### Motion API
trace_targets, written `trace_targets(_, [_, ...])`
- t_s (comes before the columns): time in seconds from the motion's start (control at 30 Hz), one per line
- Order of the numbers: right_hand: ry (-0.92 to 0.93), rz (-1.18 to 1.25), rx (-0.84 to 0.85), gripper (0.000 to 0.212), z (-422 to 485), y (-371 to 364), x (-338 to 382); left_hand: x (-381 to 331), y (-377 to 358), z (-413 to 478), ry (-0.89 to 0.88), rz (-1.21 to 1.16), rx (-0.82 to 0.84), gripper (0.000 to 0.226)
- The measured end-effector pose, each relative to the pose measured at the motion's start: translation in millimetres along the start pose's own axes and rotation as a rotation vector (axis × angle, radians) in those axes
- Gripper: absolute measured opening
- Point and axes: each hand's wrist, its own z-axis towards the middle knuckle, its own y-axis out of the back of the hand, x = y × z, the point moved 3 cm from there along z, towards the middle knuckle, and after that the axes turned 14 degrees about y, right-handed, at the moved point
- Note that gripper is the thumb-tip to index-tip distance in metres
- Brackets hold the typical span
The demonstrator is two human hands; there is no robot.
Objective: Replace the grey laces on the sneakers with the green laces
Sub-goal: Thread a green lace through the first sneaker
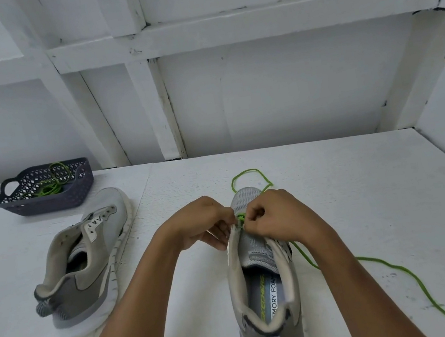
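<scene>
A grey sneaker (263, 287) stands in front of me, heel towards me, with no grey lace in it. A green lace (400, 268) runs through its lowest eyelets; one end loops past the toe, the other trails off to the right over the table. My left hand (206, 223) holds the left eyelet flap near the toe end. My right hand (278, 215) pinches the green lace at the eyelets. A second grey sneaker (85, 265) lies at the left, tilted on its side, with no lace in its eyelets.
A dark perforated basket (78, 188) sits at the back left of the white table (364, 189), holding another green lace (52, 185). A white panelled wall rises behind the table and a white side wall closes the right.
</scene>
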Motion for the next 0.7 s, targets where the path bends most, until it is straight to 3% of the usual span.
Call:
trace_targets(0.4, [0.014,-0.022,0.026,0.015,2,-2,-3,-1,-2,-4,-0.008,0.004,-0.012,0.02])
trace_targets(0.7, [-0.004,0.006,-0.044,0.018,3,-12,-3,3,-2,-5,-0.051,-0.015,0.012,0.024])
